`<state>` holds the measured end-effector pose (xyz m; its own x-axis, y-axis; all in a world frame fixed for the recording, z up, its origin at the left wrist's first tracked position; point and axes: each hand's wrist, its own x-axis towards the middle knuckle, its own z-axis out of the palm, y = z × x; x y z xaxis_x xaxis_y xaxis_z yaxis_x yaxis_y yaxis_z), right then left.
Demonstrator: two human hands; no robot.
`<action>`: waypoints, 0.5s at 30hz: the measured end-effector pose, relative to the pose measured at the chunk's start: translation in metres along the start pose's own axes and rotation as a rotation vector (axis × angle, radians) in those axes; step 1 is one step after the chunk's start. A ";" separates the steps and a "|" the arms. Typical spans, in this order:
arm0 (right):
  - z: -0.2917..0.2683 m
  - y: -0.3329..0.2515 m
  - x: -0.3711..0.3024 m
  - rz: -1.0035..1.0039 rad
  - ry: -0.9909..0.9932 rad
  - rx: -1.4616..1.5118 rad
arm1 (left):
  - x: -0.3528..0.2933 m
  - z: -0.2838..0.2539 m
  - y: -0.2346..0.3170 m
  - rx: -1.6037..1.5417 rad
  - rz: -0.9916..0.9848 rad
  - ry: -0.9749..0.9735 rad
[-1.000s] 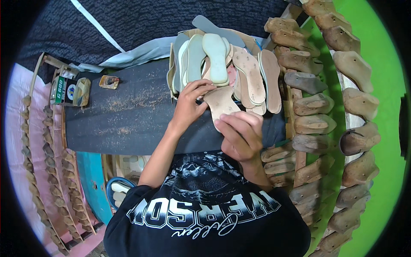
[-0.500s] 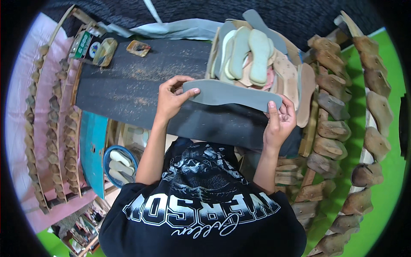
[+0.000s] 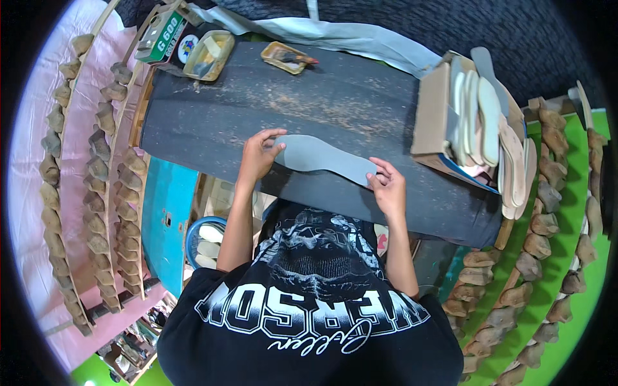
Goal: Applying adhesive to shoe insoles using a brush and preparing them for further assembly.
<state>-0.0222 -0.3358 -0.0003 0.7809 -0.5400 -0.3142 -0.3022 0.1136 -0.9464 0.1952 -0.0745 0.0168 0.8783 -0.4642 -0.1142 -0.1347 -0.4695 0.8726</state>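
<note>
Between my two hands a grey insole [image 3: 325,156] is held lengthwise above the dark worktable [image 3: 360,83]. Its wider end is pinched by my left hand [image 3: 261,154], thumb on top and fingers beneath. At the narrower end, my right hand [image 3: 387,186] grips the insole between thumb and fingers. To the right of my hands, a cardboard box [image 3: 430,116] is packed with insoles [image 3: 488,112] in cream, grey and tan, some standing up past its rim and others leaning outside it.
Wood shavings [image 3: 302,106] litter the table. At the back stand a yellowish tray [image 3: 209,56], a green-and-black can [image 3: 164,40] and a small dish [image 3: 285,58]. Racks of wooden shoe lasts [image 3: 96,167] flank both sides. A blue basin [image 3: 194,244] with insoles sits low left.
The view has swung right-to-left across the table, so the box now appears farther right of my hands. The insole has come away from beside the box, both hands still on it.
</note>
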 end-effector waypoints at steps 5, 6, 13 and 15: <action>0.108 -0.004 0.027 -0.364 0.214 -0.259 | 0.023 -0.085 -0.006 0.075 0.323 0.092; 0.123 -0.008 0.036 -0.363 0.210 -0.268 | 0.031 -0.097 -0.018 0.067 0.317 0.095; 0.176 -0.003 0.064 -0.736 0.179 -0.653 | 0.058 -0.134 -0.100 0.258 0.419 0.000; 0.181 0.001 0.063 -0.724 0.165 -0.746 | 0.062 -0.135 -0.111 0.267 0.444 -0.016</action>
<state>0.1260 -0.2188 -0.0351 0.8425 -0.3870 0.3749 -0.0973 -0.7937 -0.6005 0.3264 0.0500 -0.0227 0.7031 -0.6728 0.2301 -0.6070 -0.3993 0.6871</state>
